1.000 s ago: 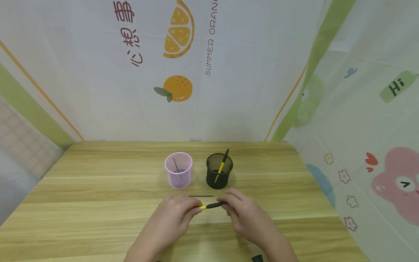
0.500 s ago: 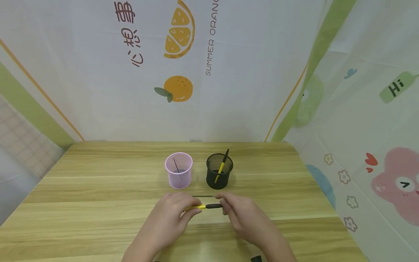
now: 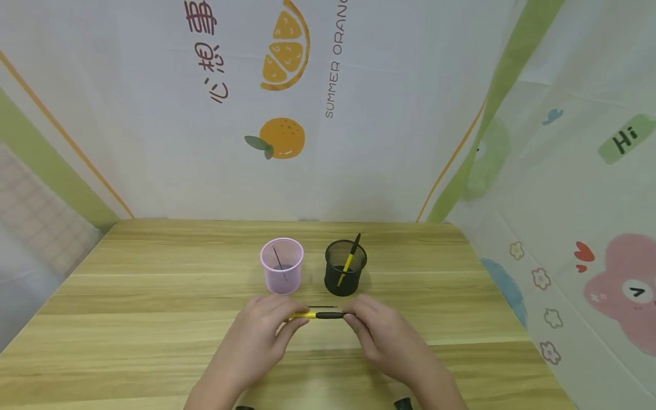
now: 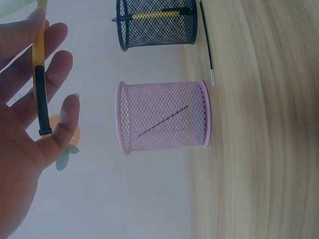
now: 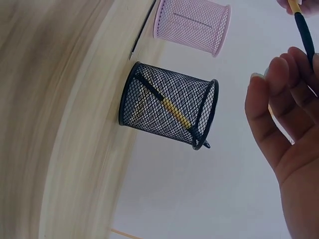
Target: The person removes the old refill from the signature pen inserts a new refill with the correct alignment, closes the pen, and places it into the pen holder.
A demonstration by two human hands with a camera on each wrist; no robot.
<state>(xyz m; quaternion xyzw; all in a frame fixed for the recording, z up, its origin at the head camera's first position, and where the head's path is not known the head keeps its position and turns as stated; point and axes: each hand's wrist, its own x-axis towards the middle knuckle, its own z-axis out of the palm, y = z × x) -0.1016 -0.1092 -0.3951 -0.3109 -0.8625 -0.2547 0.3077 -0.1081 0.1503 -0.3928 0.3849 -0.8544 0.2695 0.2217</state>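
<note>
Between the two hands a yellow-and-black pen (image 3: 329, 315) lies about level above the table. My left hand (image 3: 260, 327) pinches its yellow barrel between thumb and fingers. At the black end, the thumb and fingertips of my right hand (image 3: 381, 333) pinch the pen. Just beyond it, a thin dark pen refill (image 3: 324, 306) lies on the table, partly covered by the left hand in the head view. Farther back stands a pink mesh pen holder (image 3: 283, 281) with a thin dark refill leaning inside. Beside it, a black mesh pen holder (image 3: 334, 283) contains another yellow-and-black pen (image 5: 175, 113), tilted.
The wood-grain table (image 3: 154, 296) ends at a white printed cloth (image 3: 379, 142) behind the holders. Another printed cloth (image 3: 574, 199) hangs along the right side. Small dark objects (image 3: 403, 404) show near both wrists at the bottom edge.
The held pen has gone from slanting up to the right to about level. It has shifted slightly away from me, and more of its yellow barrel shows. Both holders stay in place.
</note>
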